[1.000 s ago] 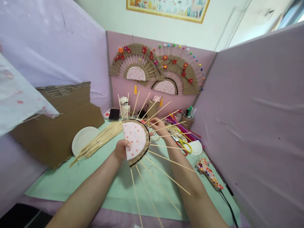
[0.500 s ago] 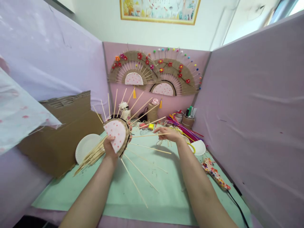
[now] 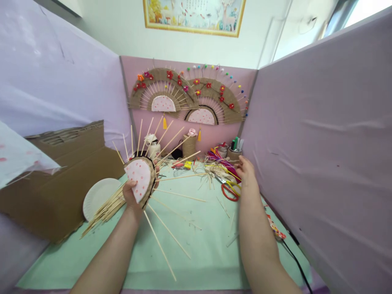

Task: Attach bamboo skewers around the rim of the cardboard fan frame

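Observation:
My left hand [image 3: 130,192] is closed on a half-round cardboard fan base [image 3: 138,176], thumb on its front and fingers behind. White paper with pink dots covers its face, and a black trim follows the curved edge. Thin bamboo sticks [image 3: 167,232] fan out from it, spaced apart, upward and to the right. My right hand [image 3: 246,168] reaches over the right rear of the table, its fingers apart, beside a pile of twine scraps [image 3: 216,168] and the marker cup [image 3: 234,153]. I see nothing held in it. Red-handled scissors [image 3: 229,192] lie just left of its wrist.
A bundle of bamboo sticks [image 3: 105,210] rests by a white paper plate [image 3: 95,196] and brown cardboard [image 3: 52,188] on the left. Two finished fans [image 3: 159,77] hang on the back panel. A flower-patterned tool [image 3: 275,228] with a black cord lies at right.
My right hand has moved away from the fan's sticks, rightward to near the marker cup, uncovering the scissors. My left hand still holds the fan base. The view has shifted slightly right.

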The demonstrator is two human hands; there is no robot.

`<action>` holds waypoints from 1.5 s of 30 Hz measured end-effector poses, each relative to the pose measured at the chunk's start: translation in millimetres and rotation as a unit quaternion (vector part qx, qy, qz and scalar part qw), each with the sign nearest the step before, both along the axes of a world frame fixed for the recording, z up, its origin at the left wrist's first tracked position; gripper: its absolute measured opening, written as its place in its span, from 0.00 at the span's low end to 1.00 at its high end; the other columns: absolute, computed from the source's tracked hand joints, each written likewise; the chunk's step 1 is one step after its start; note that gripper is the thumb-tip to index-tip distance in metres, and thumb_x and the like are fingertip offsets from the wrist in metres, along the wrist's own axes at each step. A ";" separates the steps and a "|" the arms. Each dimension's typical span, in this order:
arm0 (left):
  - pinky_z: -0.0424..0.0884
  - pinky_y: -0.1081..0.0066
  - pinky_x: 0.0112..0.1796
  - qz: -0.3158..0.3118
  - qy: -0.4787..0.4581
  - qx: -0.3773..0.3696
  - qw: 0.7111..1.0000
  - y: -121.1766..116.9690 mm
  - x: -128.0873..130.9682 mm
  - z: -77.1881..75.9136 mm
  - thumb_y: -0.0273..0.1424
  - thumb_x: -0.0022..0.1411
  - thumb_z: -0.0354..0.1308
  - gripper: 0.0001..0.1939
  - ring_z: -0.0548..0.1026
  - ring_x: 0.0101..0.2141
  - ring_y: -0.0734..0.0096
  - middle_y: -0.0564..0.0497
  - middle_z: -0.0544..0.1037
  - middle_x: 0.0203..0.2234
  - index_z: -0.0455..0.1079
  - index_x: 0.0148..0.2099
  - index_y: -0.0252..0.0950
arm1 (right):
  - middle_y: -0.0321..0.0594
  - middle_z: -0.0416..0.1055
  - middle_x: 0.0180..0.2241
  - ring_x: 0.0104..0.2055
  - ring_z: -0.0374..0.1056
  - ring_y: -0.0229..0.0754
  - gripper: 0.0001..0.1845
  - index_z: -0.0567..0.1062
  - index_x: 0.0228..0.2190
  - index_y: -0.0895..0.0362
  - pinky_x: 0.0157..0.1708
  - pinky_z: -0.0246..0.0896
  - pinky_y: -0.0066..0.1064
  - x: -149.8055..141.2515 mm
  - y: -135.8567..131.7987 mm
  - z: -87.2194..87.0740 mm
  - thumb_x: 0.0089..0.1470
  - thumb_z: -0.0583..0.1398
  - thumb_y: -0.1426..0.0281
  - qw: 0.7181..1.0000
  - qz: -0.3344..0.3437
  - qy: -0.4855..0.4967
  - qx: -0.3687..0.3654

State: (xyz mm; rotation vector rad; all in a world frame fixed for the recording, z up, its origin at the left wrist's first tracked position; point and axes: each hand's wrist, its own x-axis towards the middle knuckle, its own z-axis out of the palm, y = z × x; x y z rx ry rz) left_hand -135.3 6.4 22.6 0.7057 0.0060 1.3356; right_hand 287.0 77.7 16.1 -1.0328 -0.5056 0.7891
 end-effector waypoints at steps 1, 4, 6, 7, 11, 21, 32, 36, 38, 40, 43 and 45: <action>0.71 0.52 0.46 -0.001 -0.001 0.001 1.000 0.4 -0.7 -0.8 0.25 0.41 0.52 0.44 0.62 0.57 0.46 0.39 0.66 0.56 0.50 0.64 0.38 | 0.21 0.49 0.14 0.13 0.47 0.29 0.15 0.58 0.25 0.53 0.15 0.48 0.22 5.1 0.8 -2.3 0.44 0.62 0.66 0.999 -0.037 0.011 -0.003; 0.67 0.49 0.48 0.003 -0.001 0.001 1.000 0.6 -1.7 -1.2 0.25 0.42 0.53 0.43 0.59 0.58 0.46 0.41 0.66 0.56 0.51 0.64 0.40 | 0.20 0.47 0.13 0.12 0.46 0.29 0.12 0.55 0.24 0.53 0.14 0.47 0.21 17.0 0.9 -7.8 0.48 0.57 0.69 0.992 -0.122 0.035 -0.017; 0.68 0.50 0.49 0.000 0.002 0.006 1.000 0.3 -1.4 -0.6 0.25 0.41 0.53 0.44 0.59 0.58 0.47 0.41 0.65 0.57 0.50 0.64 0.40 | 0.20 0.47 0.13 0.12 0.46 0.29 0.10 0.55 0.25 0.53 0.13 0.47 0.21 21.2 0.2 -9.2 0.49 0.55 0.71 0.986 -0.157 0.039 -0.027; 0.68 0.51 0.48 -0.004 0.006 0.008 1.000 0.2 -1.1 -0.4 0.25 0.41 0.52 0.44 0.60 0.58 0.47 0.41 0.65 0.57 0.49 0.64 0.40 | 0.20 0.47 0.13 0.11 0.46 0.29 0.10 0.55 0.25 0.53 0.13 0.47 0.21 22.0 -0.2 -9.1 0.49 0.54 0.71 0.984 -0.169 0.038 -0.031; 0.72 0.55 0.45 -0.017 0.010 0.014 1.000 -0.2 1.2 -0.3 0.24 0.41 0.52 0.46 0.64 0.55 0.48 0.39 0.64 0.57 0.47 0.65 0.38 | 0.20 0.48 0.12 0.12 0.46 0.29 0.10 0.56 0.24 0.53 0.13 0.48 0.21 16.5 -0.7 -5.7 0.48 0.56 0.70 0.985 -0.167 0.007 -0.041; 0.73 0.50 0.42 -0.080 0.057 -0.019 0.995 -10.1 16.5 1.4 0.23 0.41 0.50 0.45 0.67 0.53 0.44 0.36 0.68 0.55 0.48 0.65 0.32 | 0.39 0.69 0.23 0.32 0.65 0.39 0.10 0.69 0.21 0.58 0.31 0.60 0.28 -30.1 5.1 12.8 0.43 0.63 0.65 0.972 -0.097 -0.209 -0.055; 0.73 0.52 0.41 -0.108 0.120 -0.038 0.986 -9.2 17.6 -8.6 0.25 0.41 0.49 0.38 0.70 0.49 0.43 0.36 0.72 0.50 0.58 0.59 0.28 | 0.40 0.72 0.43 0.42 0.68 0.41 0.20 0.73 0.44 0.53 0.43 0.61 0.33 -171.5 -44.7 46.2 0.53 0.57 0.56 0.769 0.473 -0.409 0.133; 0.71 0.47 0.42 -0.110 0.128 -0.041 0.985 -4.9 13.6 -11.9 0.25 0.41 0.51 0.38 0.71 0.48 0.42 0.35 0.74 0.47 0.58 0.60 0.28 | 0.37 0.72 0.27 0.26 0.65 0.35 0.18 0.75 0.35 0.57 0.29 0.60 0.28 -183.9 -44.6 36.0 0.47 0.62 0.57 0.738 0.568 -0.351 0.096; 0.71 0.48 0.42 -0.115 0.128 -0.041 0.984 -4.5 12.7 -11.8 0.25 0.41 0.51 0.39 0.70 0.49 0.42 0.34 0.74 0.48 0.58 0.60 0.28 | 0.33 0.68 0.22 0.22 0.61 0.32 0.15 0.75 0.29 0.58 0.25 0.56 0.26 -176.3 -40.4 33.8 0.46 0.63 0.58 0.767 0.542 -0.335 0.075; 0.71 0.49 0.41 -0.128 0.127 -0.038 0.983 -5.5 12.7 -10.4 0.25 0.41 0.52 0.40 0.70 0.49 0.41 0.34 0.72 0.50 0.57 0.61 0.29 | 0.32 0.66 0.21 0.22 0.60 0.32 0.13 0.73 0.26 0.58 0.24 0.54 0.25 -163.3 -36.2 34.2 0.43 0.64 0.60 0.794 0.509 -0.328 0.061; 0.72 0.51 0.39 -0.168 0.131 -0.026 0.977 -8.3 14.0 -7.4 0.26 0.41 0.52 0.40 0.70 0.49 0.41 0.33 0.70 0.52 0.56 0.61 0.28 | 0.31 0.66 0.21 0.22 0.59 0.31 0.13 0.72 0.26 0.58 0.23 0.53 0.24 -141.1 -31.8 37.3 0.40 0.66 0.63 0.832 0.455 -0.313 0.047; 0.72 0.51 0.39 -0.195 0.133 -0.016 0.972 -10.0 15.2 -6.3 0.26 0.42 0.51 0.40 0.69 0.50 0.41 0.33 0.69 0.53 0.56 0.61 0.28 | 0.31 0.66 0.22 0.22 0.59 0.31 0.14 0.72 0.26 0.58 0.23 0.53 0.24 -127.8 -30.4 39.7 0.39 0.66 0.63 0.859 0.412 -0.299 0.053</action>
